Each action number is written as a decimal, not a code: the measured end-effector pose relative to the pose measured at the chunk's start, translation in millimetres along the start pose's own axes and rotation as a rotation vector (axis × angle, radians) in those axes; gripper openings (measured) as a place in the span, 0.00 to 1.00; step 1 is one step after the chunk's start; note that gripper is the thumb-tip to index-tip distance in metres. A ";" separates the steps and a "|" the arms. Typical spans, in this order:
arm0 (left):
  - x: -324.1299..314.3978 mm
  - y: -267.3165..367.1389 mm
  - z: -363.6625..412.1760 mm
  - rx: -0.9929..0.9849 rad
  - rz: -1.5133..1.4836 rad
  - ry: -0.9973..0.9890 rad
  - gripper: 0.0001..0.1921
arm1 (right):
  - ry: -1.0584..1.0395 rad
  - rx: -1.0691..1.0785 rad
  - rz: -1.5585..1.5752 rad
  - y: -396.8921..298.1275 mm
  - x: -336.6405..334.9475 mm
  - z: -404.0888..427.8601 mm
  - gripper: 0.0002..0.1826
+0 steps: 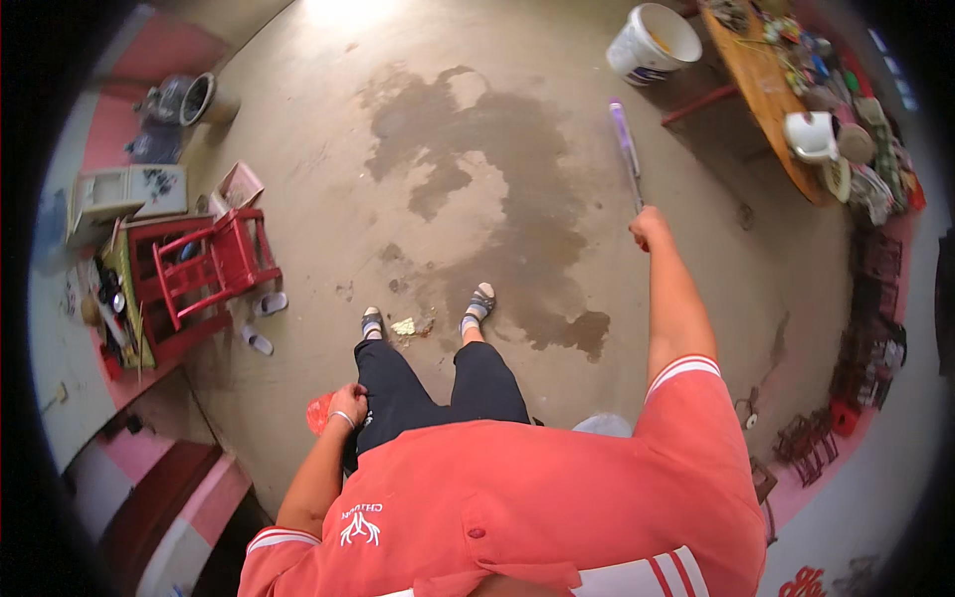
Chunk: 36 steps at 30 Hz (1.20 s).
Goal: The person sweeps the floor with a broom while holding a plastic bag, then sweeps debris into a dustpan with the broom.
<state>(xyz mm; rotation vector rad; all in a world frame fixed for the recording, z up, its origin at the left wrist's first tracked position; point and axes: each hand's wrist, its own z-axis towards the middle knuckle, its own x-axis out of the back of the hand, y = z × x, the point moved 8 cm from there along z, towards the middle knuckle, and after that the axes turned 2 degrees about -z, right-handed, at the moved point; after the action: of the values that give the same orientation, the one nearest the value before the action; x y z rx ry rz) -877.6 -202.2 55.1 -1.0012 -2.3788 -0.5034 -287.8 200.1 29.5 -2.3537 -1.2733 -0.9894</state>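
Observation:
My right hand (650,227), arm stretched forward, is closed around the end of a long handled tool (625,145), silvery with a purple far part; its kind is unclear. My left hand (351,404) is beside my left thigh, by a red plastic item (319,413), perhaps a dustpan or bag, that it appears to hold; the fingers are partly hidden. Between my feet, in sandals, a small heap of pale and brown litter (406,327) lies on the concrete floor. A dark wet patch (537,224) spreads over the floor ahead of my feet.
A white bucket (634,52) stands at the upper right near a wooden table (761,97) crowded with things. At left are a red wooden chair (216,261), slippers (257,339), a pink bin (240,185) and a dark-rimmed bucket (198,101). Small stools (806,448) line the right wall.

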 end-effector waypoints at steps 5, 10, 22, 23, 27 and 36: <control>-13.4 -42.1 -32.3 0.177 -0.081 0.018 0.09 | -0.168 0.119 -0.091 -52.2 -76.7 21.3 0.08; -22.7 -31.3 -18.4 0.146 -0.089 -0.049 0.08 | -0.004 0.538 -0.509 -44.0 -175.2 -105.5 0.26; -5.4 0.4 45.7 -0.118 -0.391 0.043 0.08 | -0.112 0.693 -0.418 -31.1 -91.4 -227.2 0.29; -4.3 -8.9 47.1 -0.107 -0.435 0.060 0.08 | -0.138 0.695 -0.432 -43.4 -91.0 -226.5 0.29; -17.0 -62.4 45.3 0.059 -0.665 -0.058 0.08 | -0.275 0.441 -0.222 -108.8 -102.2 -199.2 0.31; -12.2 -223.9 16.4 0.132 -0.764 -0.015 0.08 | -0.111 0.414 -0.255 -255.0 -265.2 -202.1 0.26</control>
<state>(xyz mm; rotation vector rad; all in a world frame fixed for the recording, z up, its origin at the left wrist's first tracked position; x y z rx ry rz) -1040.7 -348.4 4.1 0.0001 -2.7119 -0.5829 -683.7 71.3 -24.0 -1.9843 -1.6684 -0.5895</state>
